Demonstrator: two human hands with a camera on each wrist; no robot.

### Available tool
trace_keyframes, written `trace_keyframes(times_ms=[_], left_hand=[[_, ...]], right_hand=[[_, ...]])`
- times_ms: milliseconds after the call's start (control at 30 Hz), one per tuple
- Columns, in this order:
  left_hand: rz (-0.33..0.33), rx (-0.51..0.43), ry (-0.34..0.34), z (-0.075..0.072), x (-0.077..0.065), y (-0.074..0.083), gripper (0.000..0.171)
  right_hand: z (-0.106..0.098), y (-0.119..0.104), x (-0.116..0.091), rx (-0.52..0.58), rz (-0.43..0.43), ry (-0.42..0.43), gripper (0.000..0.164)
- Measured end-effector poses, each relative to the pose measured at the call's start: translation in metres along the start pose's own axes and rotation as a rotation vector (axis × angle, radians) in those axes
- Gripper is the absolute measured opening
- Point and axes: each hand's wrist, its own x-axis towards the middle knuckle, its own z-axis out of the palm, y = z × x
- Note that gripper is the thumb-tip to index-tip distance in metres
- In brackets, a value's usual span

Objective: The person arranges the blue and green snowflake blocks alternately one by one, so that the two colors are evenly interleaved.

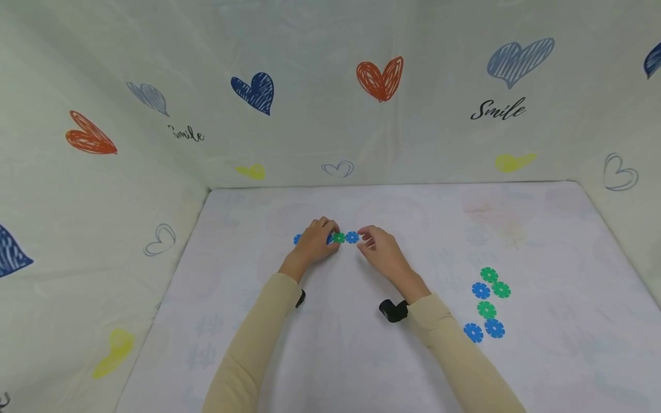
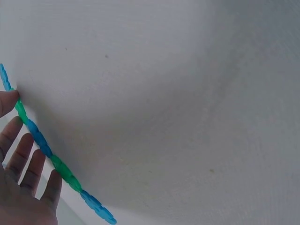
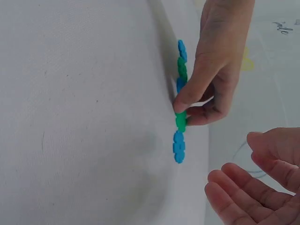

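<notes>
A straight row of notched plastic snowflake discs, blue and green by turns, lies on the white table. My left hand (image 1: 316, 240) covers part of the row. In the right wrist view its thumb and fingers pinch a green snowflake disc (image 3: 181, 123) near the right end. Beyond that sits the end blue snowflake disc (image 1: 352, 237), which looks joined to the green one. My right hand (image 1: 383, 251) is just right of this blue disc, its fingers loosely bent, apart from it and holding nothing. The left wrist view shows the row's discs (image 2: 65, 172) running along the left fingertips.
Several loose snowflake discs, green (image 1: 489, 275) and blue (image 1: 481, 291), lie on the table to the right of my right forearm. The white table (image 1: 341, 355) meets a cloth wall (image 1: 310, 137) printed with hearts at the back and sides.
</notes>
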Motion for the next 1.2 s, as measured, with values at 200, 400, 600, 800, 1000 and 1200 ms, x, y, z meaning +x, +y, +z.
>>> trace_keyframes(times_ms=[200,400,600,800,1000,1200], left_hand=[[0.008,-0.001,-0.005,-0.001,-0.001,0.000,0.029],[0.027,-0.001,-0.009,-0.001,0.000,-0.001,0.030],[0.022,0.003,-0.015,-0.001,0.000,-0.001,0.030],[0.024,-0.012,-0.011,-0.002,-0.001,-0.001,0.030],[0.023,-0.008,-0.009,-0.001,0.000,-0.001,0.030],[0.016,-0.002,-0.004,0.001,0.000,-0.002,0.031]], right_hand=[[-0.016,-0.006,-0.023,-0.048,-0.024,0.043,0.035],[-0.030,0.002,-0.048,-0.022,-0.011,0.098,0.035],[-0.043,0.017,-0.071,-0.013,0.025,0.162,0.035],[-0.059,0.033,-0.091,-0.005,0.067,0.236,0.038],[-0.081,0.045,-0.110,-0.007,0.163,0.278,0.045],[-0.093,0.087,-0.122,-0.023,0.243,0.326,0.051]])
